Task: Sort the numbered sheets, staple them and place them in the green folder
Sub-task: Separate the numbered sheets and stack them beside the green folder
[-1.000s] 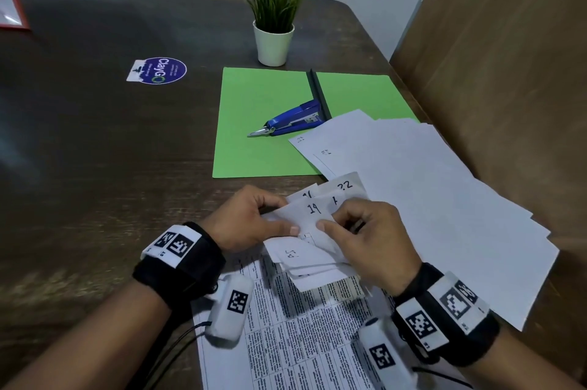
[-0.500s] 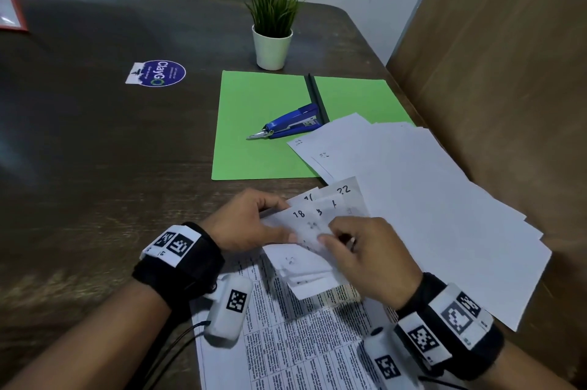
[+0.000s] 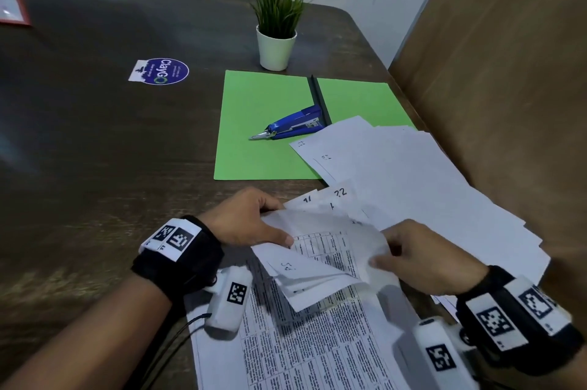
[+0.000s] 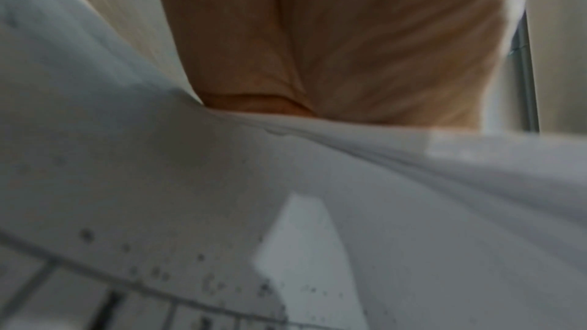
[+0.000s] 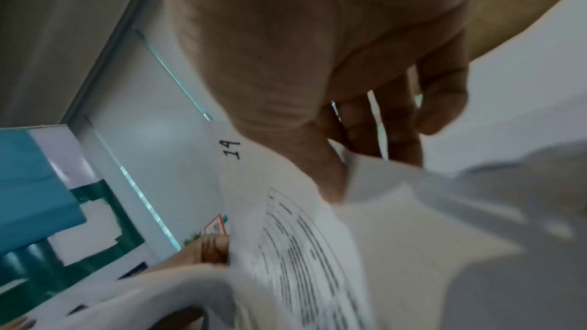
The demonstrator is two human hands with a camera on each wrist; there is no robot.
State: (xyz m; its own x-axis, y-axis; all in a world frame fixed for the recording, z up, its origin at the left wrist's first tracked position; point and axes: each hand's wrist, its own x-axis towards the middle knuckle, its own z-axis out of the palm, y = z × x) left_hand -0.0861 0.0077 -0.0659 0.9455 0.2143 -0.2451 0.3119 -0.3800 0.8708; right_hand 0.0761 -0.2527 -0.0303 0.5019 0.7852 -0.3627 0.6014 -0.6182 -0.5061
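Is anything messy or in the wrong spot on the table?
Yes. The white sheets lie fanned out crookedly, one corner over the open green folder. The blue stapler sits on the folder, where the papers should go.

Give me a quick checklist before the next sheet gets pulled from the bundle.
1. Left hand grips the bundle of sheets: ok.
2. Right hand pinches one sheet, the sheet marked 19: ok.
3. Bundle in number order: cannot tell, most numbers are hidden.
4. Green folder lies open: ok.
5. Folder free to receive sheets: not ok, the stapler lies on it and loose sheets cover its near right corner.
6. Stapler unblocked: ok.
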